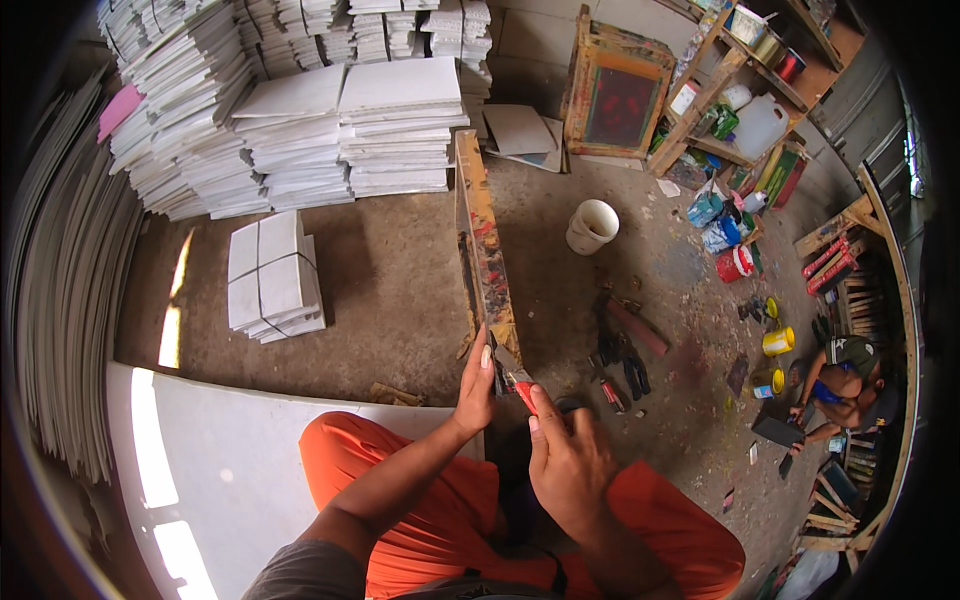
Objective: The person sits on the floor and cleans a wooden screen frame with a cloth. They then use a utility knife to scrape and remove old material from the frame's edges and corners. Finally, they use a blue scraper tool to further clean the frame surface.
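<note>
A paint-stained wooden frame [487, 240] stands on edge in front of me, seen almost edge-on. My left hand [476, 392] grips its near end, thumb and fingers along the wood. In my right hand [572, 460] is a red-handled tool [524, 390] with a metal blade, closed in the fist with the forefinger along it. The blade points at the frame's near end, close to my left fingers; whether it touches the wood I cannot tell. Both hands are above my orange trousers.
A strapped white sheet bundle [268, 272] sits left, before tall white stacks [400, 125]. A white bucket [592, 226] stands beyond the frame. Pliers [634, 372] and a red-black hand tool [612, 396] lie on the floor. Paint cans [735, 263] and a crouching person [848, 385] are right.
</note>
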### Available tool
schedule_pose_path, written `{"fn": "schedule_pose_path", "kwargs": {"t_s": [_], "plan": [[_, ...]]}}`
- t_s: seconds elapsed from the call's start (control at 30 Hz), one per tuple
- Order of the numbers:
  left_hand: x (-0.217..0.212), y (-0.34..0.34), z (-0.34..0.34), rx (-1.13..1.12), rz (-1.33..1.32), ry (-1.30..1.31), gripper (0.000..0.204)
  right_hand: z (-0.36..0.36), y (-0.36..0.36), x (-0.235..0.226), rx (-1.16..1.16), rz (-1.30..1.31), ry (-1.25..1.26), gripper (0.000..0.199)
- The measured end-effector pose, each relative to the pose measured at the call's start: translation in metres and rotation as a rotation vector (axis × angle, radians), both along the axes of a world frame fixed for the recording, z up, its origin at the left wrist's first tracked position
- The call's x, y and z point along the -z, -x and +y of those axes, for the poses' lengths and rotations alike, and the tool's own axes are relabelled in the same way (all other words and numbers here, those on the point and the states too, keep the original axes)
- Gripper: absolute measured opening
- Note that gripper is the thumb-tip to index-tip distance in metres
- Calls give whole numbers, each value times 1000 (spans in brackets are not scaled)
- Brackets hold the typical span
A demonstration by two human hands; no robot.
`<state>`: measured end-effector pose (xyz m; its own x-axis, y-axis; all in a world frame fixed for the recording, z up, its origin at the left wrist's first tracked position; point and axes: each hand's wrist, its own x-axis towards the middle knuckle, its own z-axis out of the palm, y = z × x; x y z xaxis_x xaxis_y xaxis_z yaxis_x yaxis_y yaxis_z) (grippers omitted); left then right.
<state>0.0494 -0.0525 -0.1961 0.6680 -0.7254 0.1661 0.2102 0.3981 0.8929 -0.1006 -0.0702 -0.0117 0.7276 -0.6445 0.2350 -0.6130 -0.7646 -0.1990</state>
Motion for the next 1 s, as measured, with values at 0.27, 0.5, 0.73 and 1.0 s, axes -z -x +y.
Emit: {"fn": "schedule_pose_path", "kwargs": {"t_s": [0.27, 0.5, 0.73, 1.0], "plan": [[3, 1, -2, 2, -38, 11, 69, 1, -5, -3, 12, 44, 46, 47], [-2, 5, -2, 8, 22, 36, 69, 2, -14, 0, 28, 67, 178, 45], [-11, 3, -1, 67, 71, 27, 69, 1, -24, 14, 104, 89, 287, 45], [-9, 4, -3, 10, 20, 32, 70, -9, -14, -4, 93, -53, -12, 44]]}}
